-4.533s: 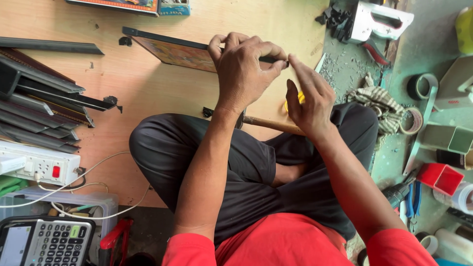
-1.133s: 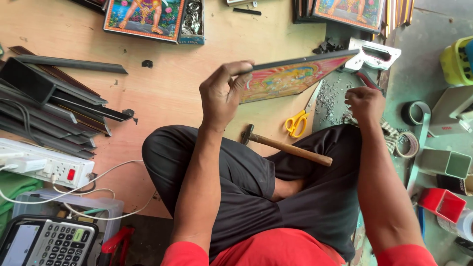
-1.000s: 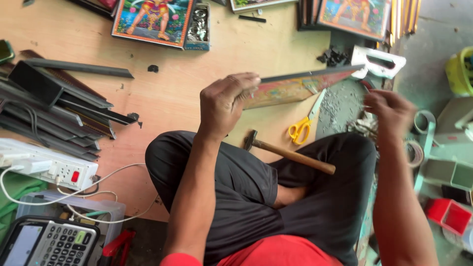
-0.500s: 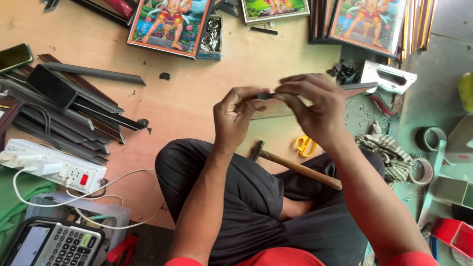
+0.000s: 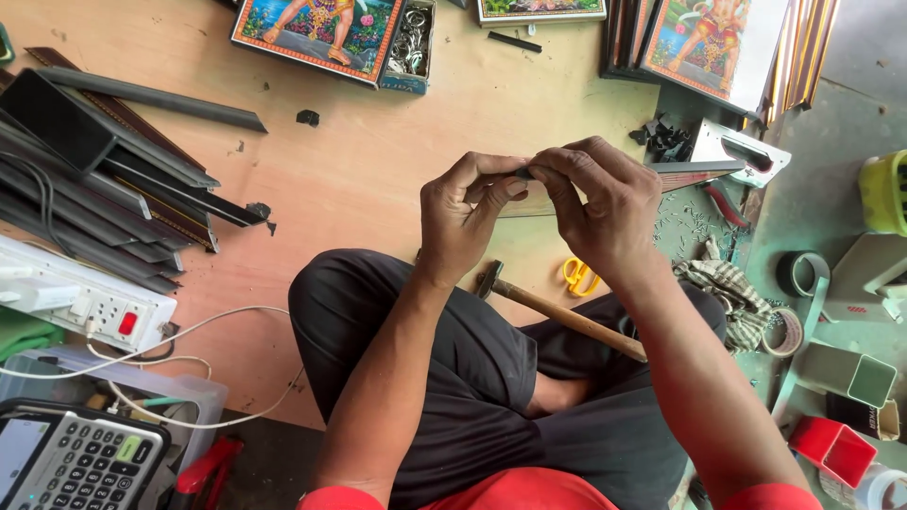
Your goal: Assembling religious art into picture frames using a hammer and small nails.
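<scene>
Big wooden board [image 5: 378, 189] on the floor, with black-trousered legs crossed at its near edge. Along the left edge, a heap of long black frame strips [image 5: 104, 179]. At the far edge, bright framed pictures [image 5: 321, 28], and more of them stacked at the far right corner [image 5: 713, 42].

Over the middle of the board, up in the air and seen edge-on, a thin frame [image 5: 694, 173]. Left hand [image 5: 463, 222] curled around its left end, thumb and fingers closed on it. Right hand [image 5: 600, 212] closed too, fingertips pinching the top edge right next to the left thumb. Too small to tell if a tiny part sits between the fingertips.

Step in hand, at a guess: feeling or fixing something little on the frame's edge. Needed for any more work there, probably: a still frame and a careful pinch, with a tool close by.

On the lap, a hammer [image 5: 567, 316] with a wooden handle. Just past it, yellow scissors [image 5: 578, 276] on the board.

Boxes and tubs:
- At the far edge, a small open box of metal rings [image 5: 411, 42], blue sides, beside the first picture.
- Off the right edge, a yellow tub [image 5: 883, 194], a pale green box [image 5: 850, 373] and a red box [image 5: 836, 449].
- Near the left corner, a white power strip [image 5: 94, 307] with a red switch, and a grey calculator [image 5: 80, 463].
</scene>
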